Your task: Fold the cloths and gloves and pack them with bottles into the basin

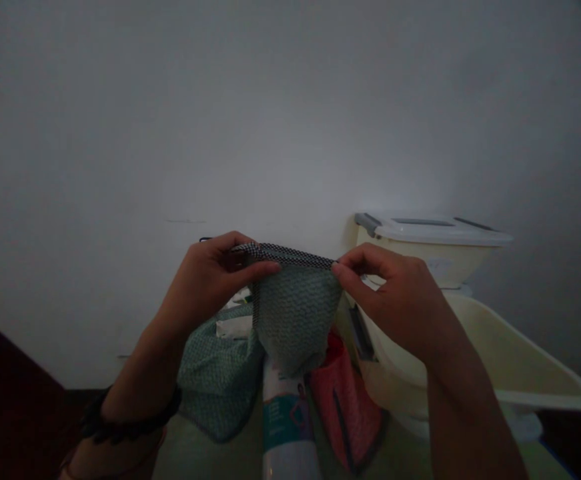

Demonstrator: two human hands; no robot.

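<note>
A green textured cloth [298,317] with a black-and-white checked border hangs between my hands. My left hand [215,273] pinches its upper left part, the thumb lying along the border and the fingers behind. At the upper right corner, my right hand [395,287] grips the border between thumb and fingertips. Below and to the left lies another green cloth [215,383], partly behind the held one, with a white piece [234,328] at its top. A white cylindrical package [289,413] with a teal label is under the hanging cloth, its upper end hidden.
A red cloth [348,407] with a dark edge lies right of the package. Cream storage bins [520,347] are stacked on the right, the upper one with a white lid [435,230], the lower with an open front. Behind everything rises a plain pale wall [270,120].
</note>
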